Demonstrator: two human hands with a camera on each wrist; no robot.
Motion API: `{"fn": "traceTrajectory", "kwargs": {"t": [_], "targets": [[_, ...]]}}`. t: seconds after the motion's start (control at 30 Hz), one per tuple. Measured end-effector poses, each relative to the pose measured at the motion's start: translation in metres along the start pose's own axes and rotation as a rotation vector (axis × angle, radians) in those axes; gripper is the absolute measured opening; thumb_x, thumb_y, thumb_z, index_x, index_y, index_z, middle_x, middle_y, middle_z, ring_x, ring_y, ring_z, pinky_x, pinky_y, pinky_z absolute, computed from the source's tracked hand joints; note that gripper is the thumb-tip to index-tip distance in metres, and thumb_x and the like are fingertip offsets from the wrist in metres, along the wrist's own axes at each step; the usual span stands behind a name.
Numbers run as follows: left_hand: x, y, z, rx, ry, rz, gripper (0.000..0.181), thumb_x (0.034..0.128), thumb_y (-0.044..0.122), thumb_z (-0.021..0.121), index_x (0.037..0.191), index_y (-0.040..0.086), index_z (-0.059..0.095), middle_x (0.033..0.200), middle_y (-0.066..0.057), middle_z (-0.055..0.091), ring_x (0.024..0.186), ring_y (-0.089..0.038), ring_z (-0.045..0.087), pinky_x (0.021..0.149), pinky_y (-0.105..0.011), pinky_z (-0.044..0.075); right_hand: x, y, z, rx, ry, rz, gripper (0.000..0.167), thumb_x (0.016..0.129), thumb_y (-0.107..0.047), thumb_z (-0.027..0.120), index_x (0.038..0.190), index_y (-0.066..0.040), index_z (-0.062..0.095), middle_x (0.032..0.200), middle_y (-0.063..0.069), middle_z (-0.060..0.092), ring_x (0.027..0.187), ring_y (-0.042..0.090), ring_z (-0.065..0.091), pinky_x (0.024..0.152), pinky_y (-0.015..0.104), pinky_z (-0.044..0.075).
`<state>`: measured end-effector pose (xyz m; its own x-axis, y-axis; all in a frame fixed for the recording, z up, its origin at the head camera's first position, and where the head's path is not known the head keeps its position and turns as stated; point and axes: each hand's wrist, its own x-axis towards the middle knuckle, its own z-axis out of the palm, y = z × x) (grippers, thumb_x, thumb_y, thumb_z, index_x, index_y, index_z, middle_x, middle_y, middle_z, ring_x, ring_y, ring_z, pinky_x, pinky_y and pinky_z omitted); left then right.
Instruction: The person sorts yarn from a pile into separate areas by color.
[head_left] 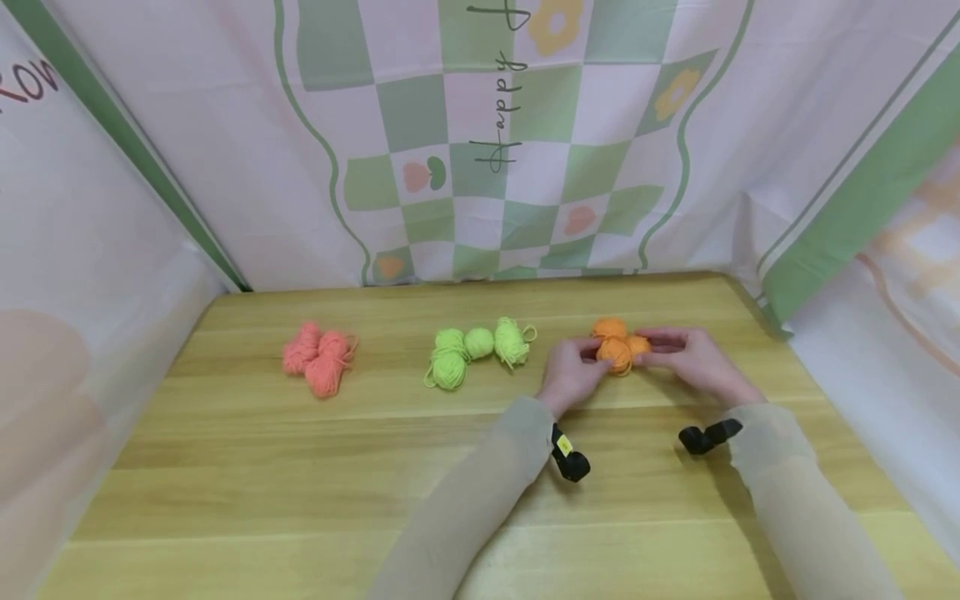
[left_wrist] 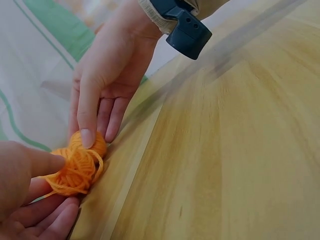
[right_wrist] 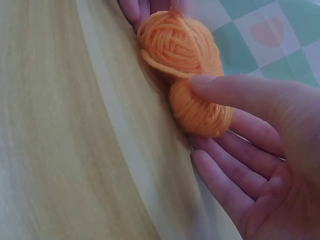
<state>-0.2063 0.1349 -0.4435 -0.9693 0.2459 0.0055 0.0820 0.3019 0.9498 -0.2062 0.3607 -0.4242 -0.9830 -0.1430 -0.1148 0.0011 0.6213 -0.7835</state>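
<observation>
Orange yarn balls (head_left: 616, 353) lie bunched together at the right of the wooden table. My left hand (head_left: 573, 372) holds them from the left, thumb on the front ball; the left wrist view shows that thumb against the orange yarn (left_wrist: 75, 172). From the right, my right hand (head_left: 692, 360) pinches the right-hand ball, and in the right wrist view its thumb lies on the lower orange ball (right_wrist: 202, 112) with the fingers behind and below. The hands face each other across the yarn. Part of the bunch is hidden behind the fingers.
Green yarn balls (head_left: 449, 360) lie in a row left of my left hand, the nearest one (head_left: 512, 342) with a loose loop. Pink yarn balls (head_left: 327, 363) sit farther left on the table (head_left: 300, 483). A patterned curtain (head_left: 480, 208) hangs behind the table's back edge.
</observation>
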Motion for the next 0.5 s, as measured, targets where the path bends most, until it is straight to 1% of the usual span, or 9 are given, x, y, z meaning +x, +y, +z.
{"fn": "traceTrajectory", "kwargs": {"t": [0.13,0.23,0.33,0.4,0.5], "targets": [[0.0004,-0.0008,0.0007,0.002,-0.014,0.003,0.036,0.0904,0.013,0.08,0.125,0.007,0.072,0.115,0.003,0.073,0.084,-0.001,0.063,0.074,-0.015,0.052,-0.0001,-0.0007,-0.0011,0.014,0.005,-0.011,0.067,0.091,-0.036,0.079,0.141,0.003,0.056,0.135,0.024,0.061,0.106,0.012,0.066,0.084,0.01,0.047],[0.0003,-0.0008,0.0008,-0.006,-0.023,0.013,0.037,0.0904,0.013,0.08,0.126,0.007,0.072,0.116,0.002,0.072,0.083,-0.001,0.063,0.074,-0.015,0.052,0.0,-0.0011,-0.0016,0.019,0.008,-0.02,0.066,0.091,-0.033,0.079,0.141,0.004,0.056,0.134,0.025,0.06,0.105,0.011,0.066,0.084,0.01,0.046],[0.0002,-0.0002,-0.0006,-0.013,-0.032,0.019,0.038,0.0911,0.014,0.079,0.128,0.006,0.071,0.118,0.0,0.072,0.087,-0.002,0.064,0.077,-0.016,0.052,-0.0001,-0.0019,-0.0018,0.016,0.008,-0.015,0.067,0.092,-0.035,0.079,0.142,0.003,0.055,0.136,0.024,0.06,0.106,0.01,0.065,0.084,0.009,0.045],[-0.0004,0.001,-0.0028,-0.023,-0.037,0.004,0.039,0.0918,0.016,0.078,0.129,0.006,0.07,0.121,0.0,0.071,0.094,-0.004,0.065,0.082,-0.018,0.052,-0.0001,-0.0024,-0.0021,0.013,0.004,-0.007,0.068,0.092,-0.036,0.078,0.143,0.002,0.054,0.138,0.023,0.059,0.107,0.01,0.065,0.085,0.01,0.045],[-0.0016,0.0045,-0.0081,-0.046,-0.038,-0.036,0.042,0.0929,0.02,0.077,0.132,0.007,0.068,0.124,0.0,0.07,0.102,-0.007,0.065,0.087,-0.021,0.052,-0.0002,-0.0029,-0.0026,0.008,-0.002,0.001,0.07,0.092,-0.038,0.078,0.145,0.001,0.053,0.139,0.021,0.058,0.11,0.012,0.065,0.09,0.014,0.046]]}}
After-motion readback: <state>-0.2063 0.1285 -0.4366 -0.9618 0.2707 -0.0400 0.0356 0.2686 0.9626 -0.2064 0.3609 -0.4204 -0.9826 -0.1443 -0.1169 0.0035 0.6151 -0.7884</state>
